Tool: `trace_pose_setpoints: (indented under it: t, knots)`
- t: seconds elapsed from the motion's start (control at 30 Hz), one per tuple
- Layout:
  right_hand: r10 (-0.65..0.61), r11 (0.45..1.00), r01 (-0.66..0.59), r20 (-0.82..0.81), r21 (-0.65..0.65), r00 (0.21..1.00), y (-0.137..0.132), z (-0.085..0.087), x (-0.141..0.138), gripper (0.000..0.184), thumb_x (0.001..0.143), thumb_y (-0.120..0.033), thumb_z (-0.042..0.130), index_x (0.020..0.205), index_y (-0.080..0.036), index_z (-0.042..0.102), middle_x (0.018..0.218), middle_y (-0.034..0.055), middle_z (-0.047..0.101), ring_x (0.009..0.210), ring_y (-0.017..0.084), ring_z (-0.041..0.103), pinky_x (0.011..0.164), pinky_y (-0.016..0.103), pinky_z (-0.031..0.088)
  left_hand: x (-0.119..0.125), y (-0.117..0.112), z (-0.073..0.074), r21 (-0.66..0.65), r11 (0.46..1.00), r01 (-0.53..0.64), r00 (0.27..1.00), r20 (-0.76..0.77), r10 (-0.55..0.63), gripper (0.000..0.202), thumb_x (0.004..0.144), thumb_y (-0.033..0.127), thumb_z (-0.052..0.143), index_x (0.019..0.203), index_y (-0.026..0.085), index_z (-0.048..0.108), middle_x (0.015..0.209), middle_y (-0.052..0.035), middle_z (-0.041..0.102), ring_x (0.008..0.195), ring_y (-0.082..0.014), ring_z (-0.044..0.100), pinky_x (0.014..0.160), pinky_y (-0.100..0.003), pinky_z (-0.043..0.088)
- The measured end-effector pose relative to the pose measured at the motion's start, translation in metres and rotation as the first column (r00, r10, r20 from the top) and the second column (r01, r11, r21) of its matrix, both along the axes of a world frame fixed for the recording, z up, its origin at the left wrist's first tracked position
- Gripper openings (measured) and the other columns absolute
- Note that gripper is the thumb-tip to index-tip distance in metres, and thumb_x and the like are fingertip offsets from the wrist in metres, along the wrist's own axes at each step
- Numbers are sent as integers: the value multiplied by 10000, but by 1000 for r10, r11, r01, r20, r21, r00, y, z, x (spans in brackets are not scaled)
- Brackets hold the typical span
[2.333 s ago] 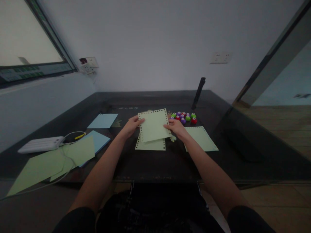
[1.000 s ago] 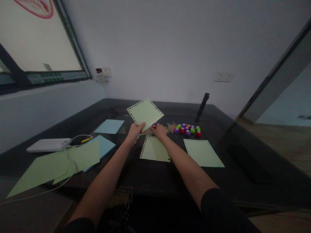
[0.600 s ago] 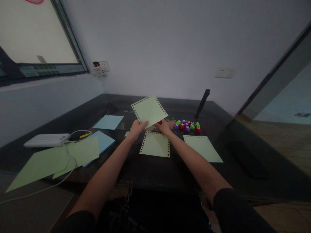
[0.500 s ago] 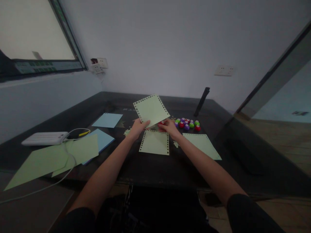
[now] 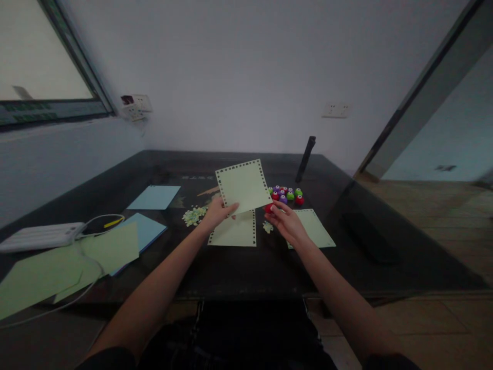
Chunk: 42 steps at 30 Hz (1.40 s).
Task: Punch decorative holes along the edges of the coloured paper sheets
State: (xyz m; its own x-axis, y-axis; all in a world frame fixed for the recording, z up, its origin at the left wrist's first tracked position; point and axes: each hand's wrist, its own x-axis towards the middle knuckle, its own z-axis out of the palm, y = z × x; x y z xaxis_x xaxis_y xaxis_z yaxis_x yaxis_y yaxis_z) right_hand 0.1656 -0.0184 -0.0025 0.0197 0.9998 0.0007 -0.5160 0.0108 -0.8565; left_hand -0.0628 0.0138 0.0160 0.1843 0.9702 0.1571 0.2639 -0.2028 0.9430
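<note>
My left hand [image 5: 220, 211] pinches the lower left corner of a pale green paper sheet [image 5: 244, 185], held tilted above the table. Small shaped holes run along several of its edges. In my right hand [image 5: 287, 221] is a small red craft hole punch [image 5: 268, 208], close by the sheet's lower right corner; I cannot tell whether they touch. Beneath the raised sheet lies another punched green sheet [image 5: 233, 234], partly hidden. A third punched sheet [image 5: 314, 226] rests right of it, partly behind my right hand. Several red, purple and green punches [image 5: 283, 198] stand behind that hand.
Paper cut-outs are heaped at left [image 5: 193, 216], with a smaller heap [image 5: 268, 226] near my right hand. Blue sheets [image 5: 154, 197], green sheets [image 5: 42, 272] and a white power bank [image 5: 42, 236] with a cable lie left. A black upright object [image 5: 306, 159] stands at the back right.
My right hand has moved right and down with the red punch, away from under the raised sheet. The sheet has turned and dropped slightly. The camera view has shifted right.
</note>
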Motion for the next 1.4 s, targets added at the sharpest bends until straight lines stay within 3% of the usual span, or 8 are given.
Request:
trace_pose_setpoints:
  t: [0.23, 0.6, 1.07, 1.17, 1.23, 1.33, 1.4]
  knots:
    - [-13, 1000, 13, -11, -8, 1000, 0, 2, 0, 334, 595, -298, 816, 859, -181, 650, 788, 30, 694, 724, 150, 646, 760, 336, 543, 3, -4, 6, 14, 1000, -27, 999, -20, 27, 138, 752, 252, 627, 780, 117, 631, 535, -18, 629, 448, -97, 512, 454, -206, 383]
    - [0, 1000, 0, 28, -4, 1000, -4, 5, -1, 299, 605, -332, 802, 828, -183, 672, 841, 41, 703, 716, 139, 633, 758, 319, 530, 3, -5, 8, 32, 999, -38, 998, 53, 37, 146, 730, 279, 656, 758, 137, 637, 581, -34, 652, 492, -128, 577, 483, -224, 419]
    - [-32, 999, 32, 11, -18, 999, -4, 3, -1, 310, 591, -305, 812, 829, -176, 660, 803, 30, 696, 707, 127, 625, 722, 288, 514, 4, -4, 5, 74, 997, -26, 999, -43, 30, 142, 721, 272, 661, 755, 135, 655, 660, -48, 689, 531, -148, 611, 543, -254, 479]
    - [-58, 998, 58, 22, -19, 998, -3, 2, -1, 321, 587, -297, 809, 841, -183, 650, 823, 28, 692, 702, 124, 620, 725, 288, 513, 4, -3, 1, 120, 992, -28, 995, -90, 39, 174, 701, 292, 683, 779, 137, 678, 692, -63, 700, 630, -189, 645, 613, -294, 506]
    - [-69, 997, 70, 15, -25, 997, -3, 1, -2, 328, 578, -290, 812, 843, -186, 648, 823, 22, 690, 691, 117, 614, 711, 278, 510, 4, -3, -1, 164, 986, -31, 996, -76, 44, 225, 688, 289, 696, 858, 143, 690, 823, -85, 722, 766, -218, 665, 726, -337, 519]
    - [-86, 996, 86, 6, -31, 996, -2, 1, -2, 337, 566, -294, 816, 838, -192, 647, 805, 14, 689, 671, 107, 604, 685, 263, 503, 7, -5, -1, 231, 972, -32, 998, -48, 44, 310, 675, 270, 707, 963, 161, 679, 1009, -102, 708, 950, -240, 647, 909, -391, 469]
    - [-105, 994, 105, 13, -21, 994, -2, 0, -2, 345, 566, -304, 814, 848, -199, 644, 802, 10, 687, 668, 108, 601, 682, 266, 501, 8, -6, -1, 241, 970, -37, 998, -39, 48, 335, 658, 261, 717, 977, 167, 673, 1033, -105, 701, 997, -250, 632, 954, -405, 443]
